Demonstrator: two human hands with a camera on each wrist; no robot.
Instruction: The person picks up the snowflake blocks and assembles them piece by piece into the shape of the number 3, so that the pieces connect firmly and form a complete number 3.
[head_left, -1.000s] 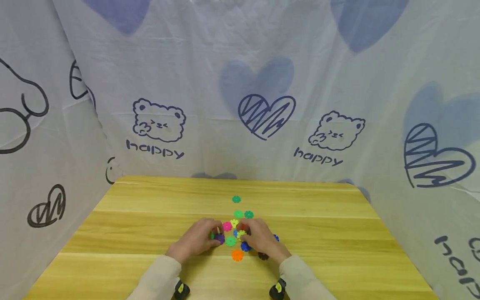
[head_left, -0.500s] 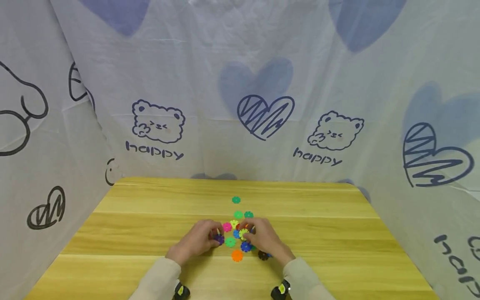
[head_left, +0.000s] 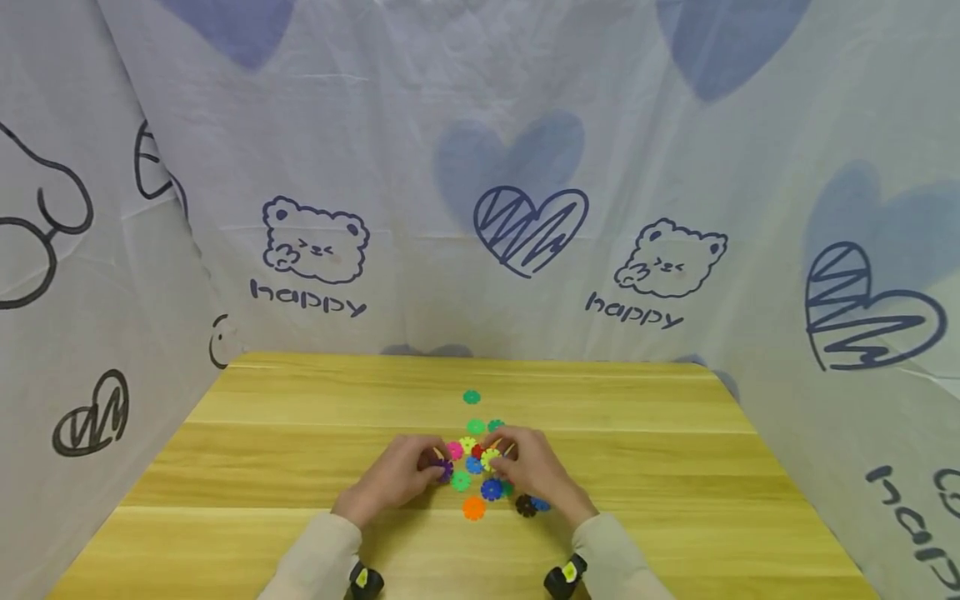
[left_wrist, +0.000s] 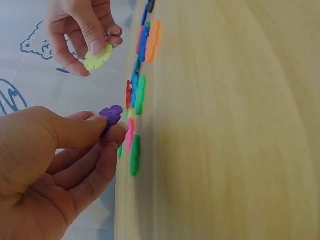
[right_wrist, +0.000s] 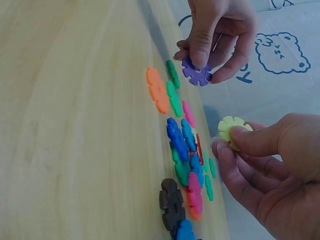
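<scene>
My left hand (head_left: 397, 475) pinches a purple notched plastic disc (right_wrist: 196, 72), a flower-shaped building piece, between thumb and fingers. Opposite it, my right hand (head_left: 536, 467) holds a pale yellow notched disc (right_wrist: 232, 131) by its edge, thumb on the near face. Both discs are raised off the table, apart from each other, with a small gap between the hands. Below them lie loose discs: a pink one (head_left: 455, 451), a light green one (head_left: 461, 481), a dark blue one (head_left: 491, 489) and an orange one (head_left: 473, 508). A green disc (left_wrist: 135, 156) lies under my left hand, hidden in the head view.
The wooden table (head_left: 300, 400) carries more discs. A black disc (head_left: 526, 505) overlaps a blue one by my right wrist, and a green disc (head_left: 471, 397) lies farthest back. A white printed cloth (head_left: 420, 167) hangs around the back and sides.
My right hand has moved slightly up and to the right with the yellow disc, uncovering the red and blue discs. My left hand has brought the purple disc a little up and rightward.
</scene>
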